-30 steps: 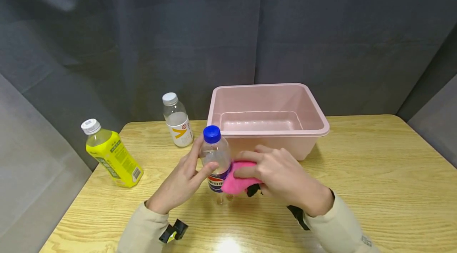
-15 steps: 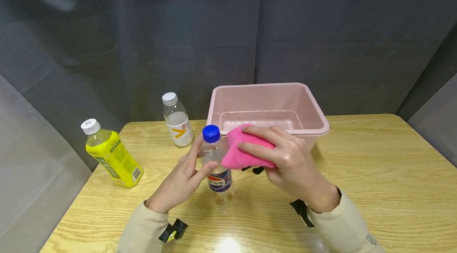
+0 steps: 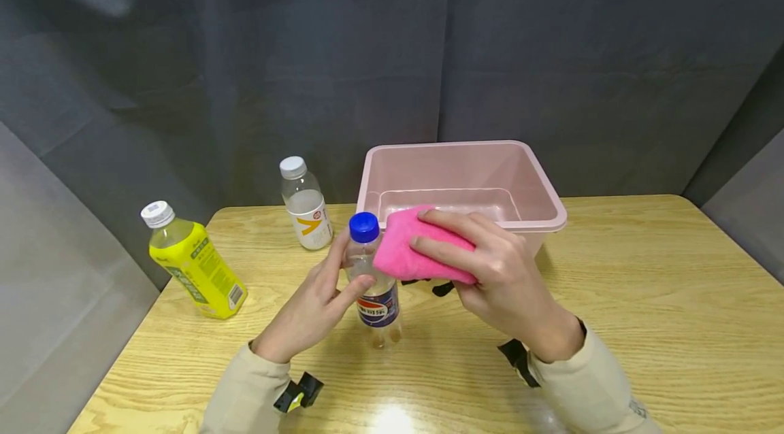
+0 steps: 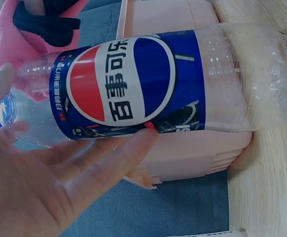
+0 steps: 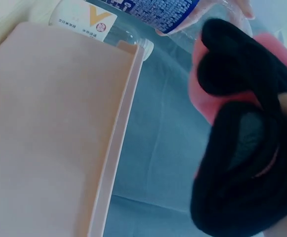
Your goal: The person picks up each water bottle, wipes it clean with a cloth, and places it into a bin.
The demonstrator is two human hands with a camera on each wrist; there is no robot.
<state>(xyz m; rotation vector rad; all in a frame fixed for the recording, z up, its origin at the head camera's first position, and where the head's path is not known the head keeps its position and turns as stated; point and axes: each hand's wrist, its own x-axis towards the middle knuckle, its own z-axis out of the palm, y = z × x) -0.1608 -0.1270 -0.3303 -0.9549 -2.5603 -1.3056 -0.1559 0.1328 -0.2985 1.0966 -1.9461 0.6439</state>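
Observation:
A clear cola bottle [image 3: 376,308] with a blue cap stands upright on the table. My left hand [image 3: 312,311] holds it by the upper part, thumb on the near side and fingers around the far left side. In the left wrist view, the red, white and blue label [image 4: 128,81] faces the camera. My right hand [image 3: 490,264] grips a folded pink cloth [image 3: 413,247], which lies against the bottle's shoulder just below the cap. Black folded parts of the cloth [image 5: 242,143] show in the right wrist view.
Behind the bottle is a pink plastic tub [image 3: 459,226]. A white-capped bottle with a white label [image 3: 311,222] stands left of the tub. Farther left is a yellow-labelled bottle [image 3: 199,271]. A dark curtain [image 3: 392,46] hangs behind the wooden table [image 3: 643,298].
My right hand has raised the pink cloth from the bottle's label to its shoulder, then shifted it slightly left. The left hand and the cola bottle have stayed nearly in place.

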